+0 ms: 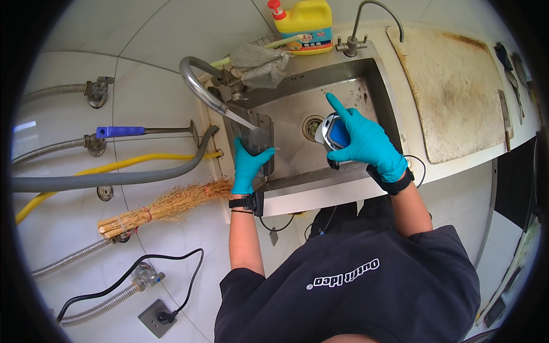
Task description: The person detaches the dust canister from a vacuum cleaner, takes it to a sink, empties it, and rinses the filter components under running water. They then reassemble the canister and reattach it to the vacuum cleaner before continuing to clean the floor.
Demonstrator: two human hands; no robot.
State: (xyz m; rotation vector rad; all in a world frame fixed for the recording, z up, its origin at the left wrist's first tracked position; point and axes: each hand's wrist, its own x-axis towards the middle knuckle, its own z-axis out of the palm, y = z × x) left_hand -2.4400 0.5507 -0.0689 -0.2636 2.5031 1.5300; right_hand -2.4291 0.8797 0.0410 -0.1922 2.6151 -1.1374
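Both my hands wear teal gloves over a stainless steel sink [296, 111]. My left hand [250, 165] holds a transparent dark plastic container [262, 135] at the sink's left end, under the curved tap [199, 83], from which water runs into it. My right hand [364, 137] holds a blue and silver device part [336, 130] with a dark lower end, just right of the sink drain [312, 127]. Its index finger points away from the part. What kind of device the part belongs to, I cannot tell.
A grey mesh cloth [261, 64] hangs by the tap base. Behind the sink stand a yellow detergent jug [306, 25] and a thin second tap [358, 25]. A stained cutting board [454, 94] lies on the right. A straw brush [171, 206] and hoses are at the left.
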